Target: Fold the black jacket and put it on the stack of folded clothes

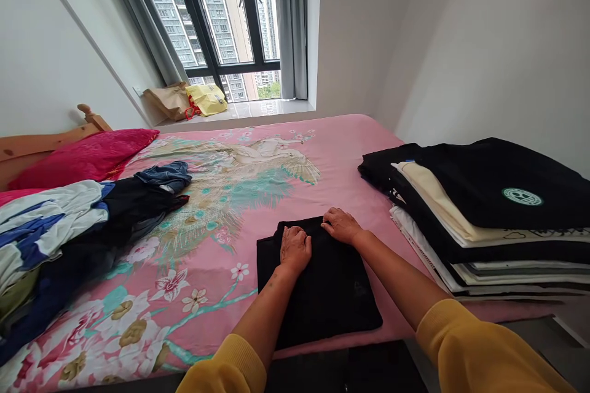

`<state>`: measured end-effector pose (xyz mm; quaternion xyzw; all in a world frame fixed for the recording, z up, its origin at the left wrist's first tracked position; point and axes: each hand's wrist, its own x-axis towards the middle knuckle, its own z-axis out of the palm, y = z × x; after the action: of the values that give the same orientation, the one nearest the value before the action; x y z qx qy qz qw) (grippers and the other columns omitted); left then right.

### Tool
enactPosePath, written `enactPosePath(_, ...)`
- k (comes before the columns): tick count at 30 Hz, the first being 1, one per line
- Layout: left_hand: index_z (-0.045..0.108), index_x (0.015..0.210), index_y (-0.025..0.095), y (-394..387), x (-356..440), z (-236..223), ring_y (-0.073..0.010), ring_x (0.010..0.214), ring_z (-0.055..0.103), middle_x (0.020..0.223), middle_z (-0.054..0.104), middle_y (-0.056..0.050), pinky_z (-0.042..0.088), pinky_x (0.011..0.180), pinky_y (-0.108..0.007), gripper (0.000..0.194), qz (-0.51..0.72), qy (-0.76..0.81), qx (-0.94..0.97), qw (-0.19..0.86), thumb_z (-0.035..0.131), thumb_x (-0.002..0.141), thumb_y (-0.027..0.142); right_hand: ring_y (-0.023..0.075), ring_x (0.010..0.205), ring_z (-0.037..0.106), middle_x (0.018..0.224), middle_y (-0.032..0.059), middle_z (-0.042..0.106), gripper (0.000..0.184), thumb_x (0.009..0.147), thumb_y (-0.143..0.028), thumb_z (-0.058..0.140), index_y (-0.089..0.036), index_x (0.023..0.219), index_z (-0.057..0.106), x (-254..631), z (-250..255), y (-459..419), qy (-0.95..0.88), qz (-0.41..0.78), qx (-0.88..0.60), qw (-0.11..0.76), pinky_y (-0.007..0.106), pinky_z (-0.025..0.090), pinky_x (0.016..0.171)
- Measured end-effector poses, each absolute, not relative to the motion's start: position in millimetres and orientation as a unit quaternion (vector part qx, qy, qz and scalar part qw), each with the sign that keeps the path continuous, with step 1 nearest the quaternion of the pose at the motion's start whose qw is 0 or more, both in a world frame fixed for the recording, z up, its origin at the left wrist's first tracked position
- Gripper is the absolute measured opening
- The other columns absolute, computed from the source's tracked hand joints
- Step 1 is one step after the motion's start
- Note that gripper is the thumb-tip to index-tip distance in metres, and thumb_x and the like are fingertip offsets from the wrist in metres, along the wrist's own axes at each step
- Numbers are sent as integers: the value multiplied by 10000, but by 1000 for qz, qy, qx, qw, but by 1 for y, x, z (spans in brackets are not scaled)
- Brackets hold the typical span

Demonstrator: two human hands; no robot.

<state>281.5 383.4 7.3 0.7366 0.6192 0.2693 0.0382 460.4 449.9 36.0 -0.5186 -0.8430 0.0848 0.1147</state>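
Left hand (295, 249): on black garment (332, 295), far left; can't tell if pinching
Right hand (340, 225): at far edge; same, can't tell

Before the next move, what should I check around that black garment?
1. Left hand on the folded black garment: ok.
2. Right hand at its far edge: ok.
3. Far-left edges lined up: not ok, they look stepped.
4. Folded clothes stack apart from the garment: ok, pink bedsheet shows between.
5. Loose clothes away from both hands: ok.
6. Fingers pinching fabric: cannot tell.
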Motion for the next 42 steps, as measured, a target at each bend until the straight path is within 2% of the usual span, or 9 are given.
enactPosePath(6, 623, 862, 209, 380, 281, 12, -194, 1032, 544, 1014, 623, -50, 209, 1133, -453, 185, 259, 618, 740, 58, 459, 883, 292, 186, 966, 534, 1035, 55, 587, 153, 894, -252, 526, -212, 1005, 623, 459, 31, 447, -830, 91, -531, 146, 294, 419, 841)
enactPosePath(10, 594, 1052, 235, 388, 264, 25, -179, 1118, 513, 1106, 636, -24, 223, 1121, -432, 249, 245, 614, 746, 78, 408, 887, 236, 204, 1101, 472, 1208, 85, 530, 351, 882, -169, 486, -181, 1232, 502, 460, 35, 436, -811, 73, -546, 199, 319, 379, 949)
enactPosePath(14, 614, 1066, 258, 404, 230, 38, -202, 1237, 421, 1197, 619, -2, 219, 1104, -458, 359, 206, 620, 752, 90, 380, 827, 128, 205, 1007, 503, 1068, 87, 579, 212, 882, -150, 422, -171, 1035, 567, 448, 40, 407, -794, 78, -533, 282, 326, 389, 930)
enactPosePath(19, 682, 931, 289, 419, 199, 53, -240, 1132, 482, 1035, 665, -4, 138, 1099, -549, 328, 135, 605, 779, 92, 448, 756, 138, 213, 956, 505, 965, 68, 579, 141, 845, -139, 459, -188, 925, 565, 414, 40, 366, -798, 110, -455, 379, 358, 394, 895)
enactPosePath(22, 697, 832, 272, 423, 194, 58, -244, 1089, 491, 998, 646, -23, 190, 1090, -517, 203, 114, 592, 794, 86, 499, 788, 267, 227, 1032, 475, 1039, 70, 563, 160, 830, -141, 506, -197, 964, 572, 400, 32, 355, -807, 111, -444, 372, 374, 377, 930)
enactPosePath(26, 694, 861, 229, 425, 189, 53, -242, 1069, 497, 1060, 608, -67, 349, 1012, -425, 260, 113, 590, 795, 83, 482, 836, 378, 232, 1046, 468, 1079, 76, 554, 229, 818, -121, 514, -201, 1023, 577, 396, 16, 354, -792, 106, -488, 350, 373, 388, 933)
enactPosePath(34, 666, 1025, 250, 431, 178, 47, -195, 1136, 484, 1155, 571, -39, 380, 1013, -333, 402, 87, 564, 812, 120, 414, 748, 103, 254, 1265, 332, 1343, 59, 457, 319, 855, -218, 525, -236, 1171, 561, 388, 23, 370, -808, 70, -512, 282, 420, 323, 1008)
enactPosePath(38, 667, 1010, 271, 438, 177, 54, -199, 1149, 485, 1161, 572, -31, 364, 1029, -335, 418, 56, 546, 824, 137, 434, 714, 91, 260, 1243, 355, 1207, 55, 549, 168, 836, -272, 575, -218, 991, 616, 382, 22, 380, -796, 116, -528, 273, 429, 284, 1025)
enactPosePath(42, 665, 989, 257, 445, 174, 55, -225, 1113, 513, 1098, 584, -50, 370, 1016, -365, 319, 33, 549, 821, 155, 455, 760, 185, 211, 1038, 467, 964, 36, 585, 90, 855, -284, 552, -203, 858, 593, 379, 11, 381, -767, 126, -530, 339, 362, 331, 949)
